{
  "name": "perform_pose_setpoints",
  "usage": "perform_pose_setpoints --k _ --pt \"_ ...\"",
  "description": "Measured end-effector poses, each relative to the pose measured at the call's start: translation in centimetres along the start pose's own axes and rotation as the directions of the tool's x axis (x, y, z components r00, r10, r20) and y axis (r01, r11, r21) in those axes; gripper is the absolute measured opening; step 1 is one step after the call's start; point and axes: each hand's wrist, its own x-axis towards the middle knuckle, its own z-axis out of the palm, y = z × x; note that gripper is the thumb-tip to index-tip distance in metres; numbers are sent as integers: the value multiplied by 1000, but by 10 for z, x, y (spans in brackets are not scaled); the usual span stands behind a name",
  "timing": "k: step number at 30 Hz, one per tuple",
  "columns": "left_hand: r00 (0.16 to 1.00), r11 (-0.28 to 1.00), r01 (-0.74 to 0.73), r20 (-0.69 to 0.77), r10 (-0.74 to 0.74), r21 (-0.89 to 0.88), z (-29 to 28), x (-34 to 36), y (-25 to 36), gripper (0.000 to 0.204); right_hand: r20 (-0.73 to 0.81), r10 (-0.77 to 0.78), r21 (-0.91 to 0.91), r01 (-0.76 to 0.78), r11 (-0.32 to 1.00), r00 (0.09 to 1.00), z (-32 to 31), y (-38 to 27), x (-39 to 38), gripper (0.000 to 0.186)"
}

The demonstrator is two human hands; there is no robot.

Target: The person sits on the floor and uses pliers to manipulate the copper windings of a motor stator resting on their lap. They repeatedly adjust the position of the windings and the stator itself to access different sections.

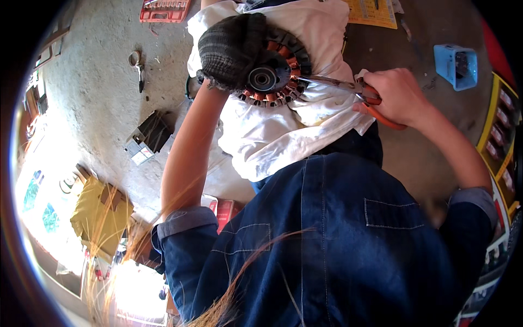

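My left hand (pixel 231 52), in a dark grey knit glove, is closed on the upper left side of a round motor stator (pixel 294 64). Copper windings and dark teeth ring the stator, and a round bearing (pixel 262 79) sits at its hub. Bare and closed, my right hand (pixel 397 97) grips long-nose pliers (pixel 348 86) with orange handles. Their jaws point left, with the tips at the windings on the stator's right side; whether they pinch a wire is too small to tell. Beneath the stator, a white cloth (pixel 261 144) lies across my lap.
A red tool case (pixel 164 11) lies at the far left, a yellow sheet (pixel 373 13) at the far right. Scissors (pixel 137 68) and a black box (pixel 154 131) are on the concrete floor to the left. To the right stand a light blue bin (pixel 464 83) and a yellow-edged rack (pixel 497 131).
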Motion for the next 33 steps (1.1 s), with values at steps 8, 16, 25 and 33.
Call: perform_pose_setpoints --k 8,16,25,33 --pt "981 975 -193 24 191 115 -1 -2 -12 32 18 9 -56 -8 998 1000 -6 -13 7 55" --pt "988 989 -148 -51 148 9 5 -4 -13 40 -117 -142 -27 140 990 983 21 15 15 54" --pt "976 965 -217 54 211 145 -5 2 3 42 -51 -39 -22 38 999 998 7 4 10 58" --pt "986 985 -109 140 90 136 1 4 -15 29 -14 1 -38 -2 999 1000 -4 2 -2 58"
